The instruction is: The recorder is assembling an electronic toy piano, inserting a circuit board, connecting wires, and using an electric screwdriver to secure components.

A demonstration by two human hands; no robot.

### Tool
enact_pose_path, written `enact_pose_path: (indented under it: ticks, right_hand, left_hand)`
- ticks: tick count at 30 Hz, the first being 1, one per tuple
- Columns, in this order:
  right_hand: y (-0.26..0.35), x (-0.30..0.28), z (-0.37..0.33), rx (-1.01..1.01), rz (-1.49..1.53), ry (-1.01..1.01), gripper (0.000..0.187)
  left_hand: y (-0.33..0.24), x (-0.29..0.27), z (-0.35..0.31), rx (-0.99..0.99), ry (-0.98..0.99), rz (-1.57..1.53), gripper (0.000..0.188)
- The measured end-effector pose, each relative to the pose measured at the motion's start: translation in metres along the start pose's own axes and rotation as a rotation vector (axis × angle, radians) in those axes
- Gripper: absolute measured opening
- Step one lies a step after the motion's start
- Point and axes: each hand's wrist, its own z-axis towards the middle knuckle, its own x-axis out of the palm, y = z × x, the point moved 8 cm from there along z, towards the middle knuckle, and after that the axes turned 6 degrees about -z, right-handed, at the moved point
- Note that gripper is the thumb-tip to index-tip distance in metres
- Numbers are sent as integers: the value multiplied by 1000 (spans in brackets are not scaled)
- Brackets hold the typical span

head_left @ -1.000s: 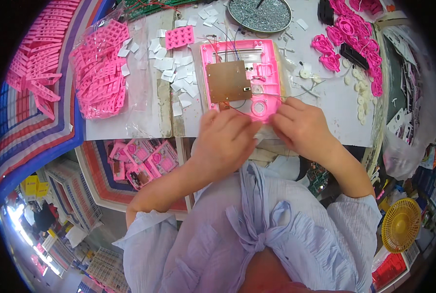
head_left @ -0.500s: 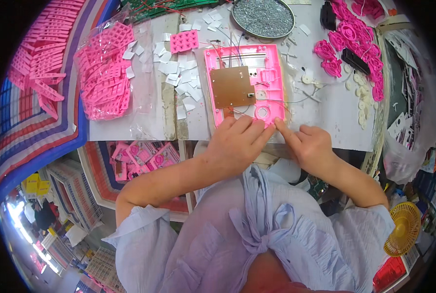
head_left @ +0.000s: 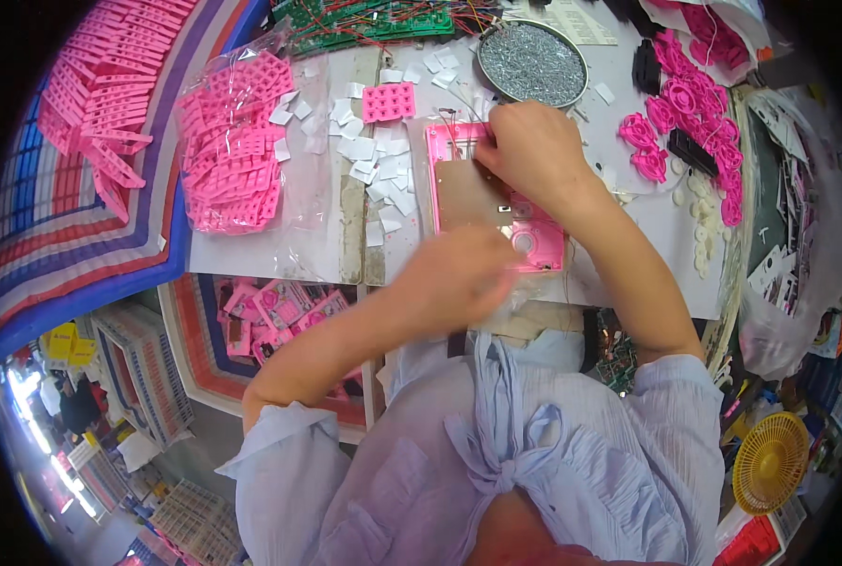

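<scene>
A pink plastic housing (head_left: 551,247) lies open side up on the white-covered table, with a brown circuit board (head_left: 468,196) seated over its left part. My right hand (head_left: 534,151) reaches across the housing's far right corner with its fingers bent downward; the fingertips and anything in them are hidden behind the hand. Thin wires run out near the far edge, beside that hand. Over the near left edge of the housing hovers my left hand (head_left: 463,274), smeared by motion, so its fingers cannot be made out.
Beyond the housing stands a round dish of screws (head_left: 532,62). A pink button pad (head_left: 389,102) and scattered white pieces (head_left: 383,165) lie to the left, next to a bag of pink pads (head_left: 237,151). Pink coiled parts (head_left: 685,104) are heaped at right; green circuit boards (head_left: 374,28) lie at the back.
My right hand has moved from the housing's near edge to its far right corner. The left hand has lifted off the near edge and is moving. The view has shifted slightly.
</scene>
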Motion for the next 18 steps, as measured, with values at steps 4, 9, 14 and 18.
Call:
enact_pose_path:
  ticks: [4,9,14,18]
  right_hand:
    - [-8,-3,-9,55,164,-87,24]
    - [-33,-4,-24,215,700,-135,23]
    - [-29,-3,-37,240,965,-154,12]
    - [-2,-20,-45,-208,475,-342,9]
  left_hand:
    - [46,-57,43,-113,-264,239,18]
    - [84,-76,56,-309,-373,393,21]
    - [110,-74,50,-427,-307,120,22]
    - [81,-80,43,-208,-414,150,19]
